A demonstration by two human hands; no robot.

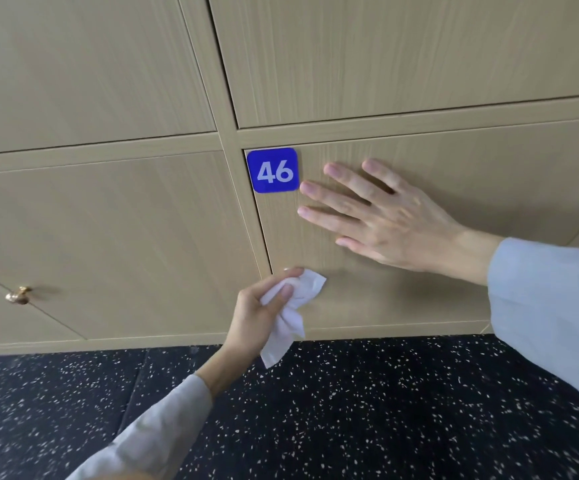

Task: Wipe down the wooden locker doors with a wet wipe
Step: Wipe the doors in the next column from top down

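A light wooden locker door (437, 299) in the bottom row carries a blue plate numbered 46 (273, 170) at its top left corner. My right hand (381, 216) lies flat on this door with straight, spread fingers, just right of the plate. My left hand (264, 313) grips a crumpled white wet wipe (295, 310) and holds it against the door's lower left part, near its left edge. A loose end of the wipe hangs down below the hand.
More wooden locker doors (90, 64) fill the wall above and to the left. A small brass knob (18, 295) sticks out of the lower left door. Black speckled rubber flooring (350, 410) runs along the base of the lockers.
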